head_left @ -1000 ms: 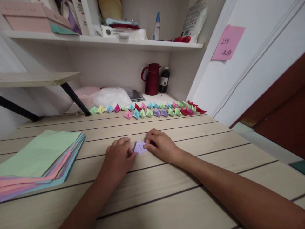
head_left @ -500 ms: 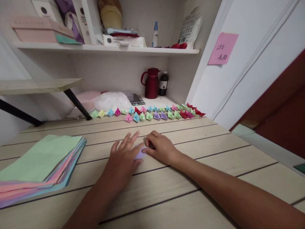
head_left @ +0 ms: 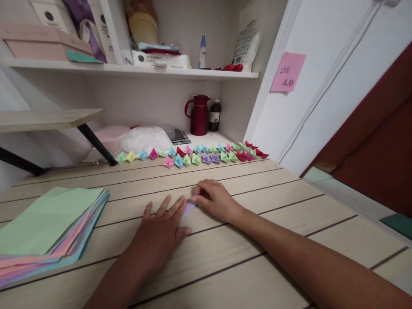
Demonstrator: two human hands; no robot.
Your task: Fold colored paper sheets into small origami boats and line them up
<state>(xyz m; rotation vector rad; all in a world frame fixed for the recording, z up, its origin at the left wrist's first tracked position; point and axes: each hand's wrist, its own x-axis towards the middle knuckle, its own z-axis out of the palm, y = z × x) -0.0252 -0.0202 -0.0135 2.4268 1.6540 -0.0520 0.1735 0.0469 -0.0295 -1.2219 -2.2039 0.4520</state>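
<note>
A small piece of folded purple paper lies on the wooden table between my hands, partly covered by them. My left hand rests flat with its fingers spread, the fingertips over the paper's left side. At the paper's right corner, my right hand is closed, thumb and index finger pinching the edge. Beyond my hands, several folded paper boats in many colours stand in rows along the back of the table.
To the left lies a stack of coloured paper, green on top. A small raised shelf with black legs stands behind it. At the back are a red thermos jug, a dark bottle and a white plastic bag.
My left hand has shifted left and flattened onto the table, showing more of the purple paper. My right hand stays at the paper's corner. The view has turned slightly right.
</note>
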